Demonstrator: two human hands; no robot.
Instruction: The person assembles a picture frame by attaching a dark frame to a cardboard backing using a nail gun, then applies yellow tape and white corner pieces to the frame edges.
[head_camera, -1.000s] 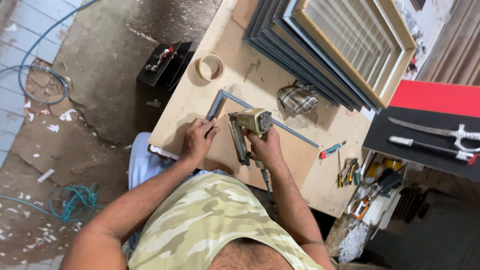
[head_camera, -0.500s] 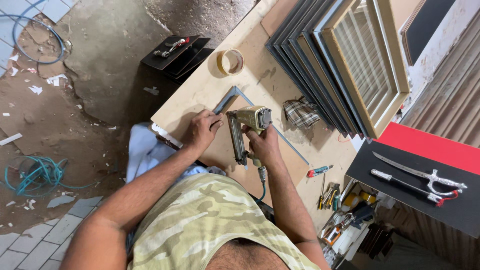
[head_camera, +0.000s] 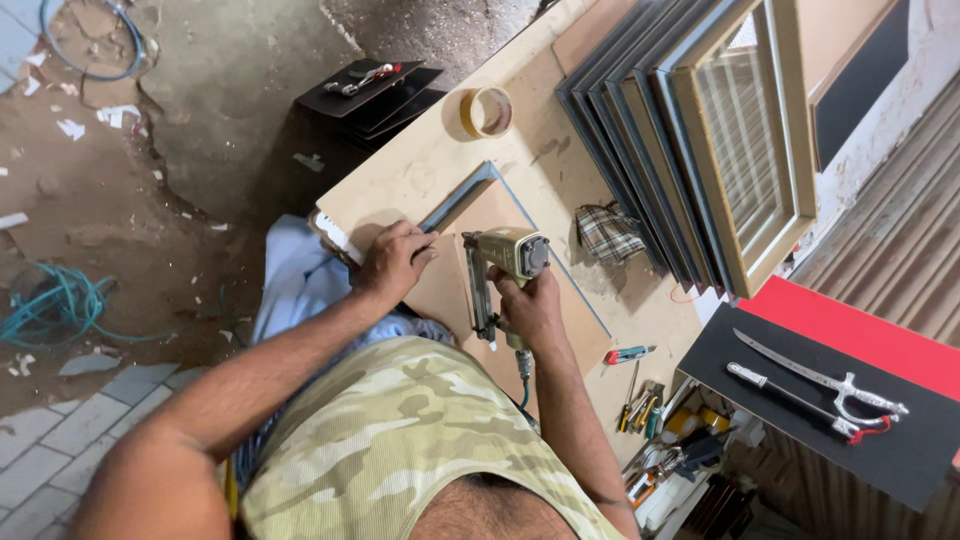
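My right hand (head_camera: 528, 305) grips the nail gun (head_camera: 497, 268) tight — my left hand (head_camera: 393, 262), at nine o'clock, presses flat on the grey frame (head_camera: 462, 197).

Left hand (head_camera: 393, 262) flat, right hand (head_camera: 530, 305) clenched

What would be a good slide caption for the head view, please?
Right hand grips a nail gun on a frame steadied by the left hand.
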